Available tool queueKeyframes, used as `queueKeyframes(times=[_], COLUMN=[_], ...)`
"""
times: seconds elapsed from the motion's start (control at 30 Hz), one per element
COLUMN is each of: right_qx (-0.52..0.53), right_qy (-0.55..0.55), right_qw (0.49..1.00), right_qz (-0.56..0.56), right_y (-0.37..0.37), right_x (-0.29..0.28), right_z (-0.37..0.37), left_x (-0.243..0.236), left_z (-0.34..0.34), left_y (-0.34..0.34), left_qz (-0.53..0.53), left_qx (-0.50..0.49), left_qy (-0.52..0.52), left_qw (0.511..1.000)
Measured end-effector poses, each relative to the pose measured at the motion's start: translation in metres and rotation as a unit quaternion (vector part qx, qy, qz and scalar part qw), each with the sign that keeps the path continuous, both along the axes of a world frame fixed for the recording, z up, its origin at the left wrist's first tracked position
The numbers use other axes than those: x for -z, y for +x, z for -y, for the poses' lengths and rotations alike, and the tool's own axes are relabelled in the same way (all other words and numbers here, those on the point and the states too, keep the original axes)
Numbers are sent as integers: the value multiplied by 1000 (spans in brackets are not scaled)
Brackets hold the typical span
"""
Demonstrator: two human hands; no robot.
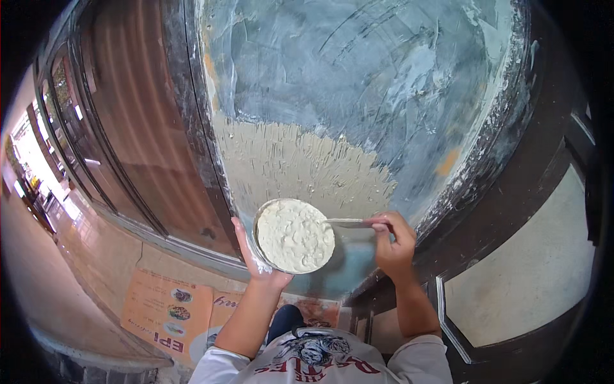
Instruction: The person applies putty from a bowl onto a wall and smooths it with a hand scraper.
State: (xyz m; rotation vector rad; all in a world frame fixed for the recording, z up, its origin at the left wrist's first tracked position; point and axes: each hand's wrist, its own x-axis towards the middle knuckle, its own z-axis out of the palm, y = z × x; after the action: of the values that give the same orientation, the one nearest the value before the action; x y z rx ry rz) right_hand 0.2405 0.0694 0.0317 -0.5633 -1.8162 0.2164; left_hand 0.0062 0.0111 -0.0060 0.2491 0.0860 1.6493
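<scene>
Two-handed, holding a round bowl point(276, 267) of pale, lumpy paste point(294, 235) in the left hand point(266, 275) and a thin, flat scraper point(355, 223) in the right hand point(394, 244). Cupping the bowl from its left side and from below, opening the left hand wide around its curve and showing a white smear on the skin. Hiding part of the left hand behind the bowl. Pinching the scraper narrowly between the right thumb and fingers, pointing it leftward at the bowl's right rim. Leaving unclear any contact between the tip and the paste. Tilting the bowl's open top toward the camera, in front of the lower part of a wall point(307, 70). Facing blotchy blue-grey across most of that wall, and a streaky beige patch point(288, 160) with a ragged upper edge just above the bowl. Wearing a white printed shirt point(396, 365). Having brown panels point(141, 121) at the left, a dark frame point(505, 224) around a pale panel point(531, 262) at the right, and an orange printed sheet point(148, 301) lying on the floor point(105, 249) at the lower left.
</scene>
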Motion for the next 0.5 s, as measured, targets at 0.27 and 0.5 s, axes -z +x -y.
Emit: queueKeyframes(times=[0.27, 0.5], right_qx=[177, 266], right_qy=[-51, 11], right_qw=[978, 964], right_qz=[-96, 9], right_y=[49, 51], right_x=[-31, -36], right_z=[-60, -90], left_x=[6, 16], left_z=[4, 3], left_y=[-10, -14], left_qz=[0, -10], left_qx=[-26, -29], left_qy=[-49, -22], left_qw=[998, 999])
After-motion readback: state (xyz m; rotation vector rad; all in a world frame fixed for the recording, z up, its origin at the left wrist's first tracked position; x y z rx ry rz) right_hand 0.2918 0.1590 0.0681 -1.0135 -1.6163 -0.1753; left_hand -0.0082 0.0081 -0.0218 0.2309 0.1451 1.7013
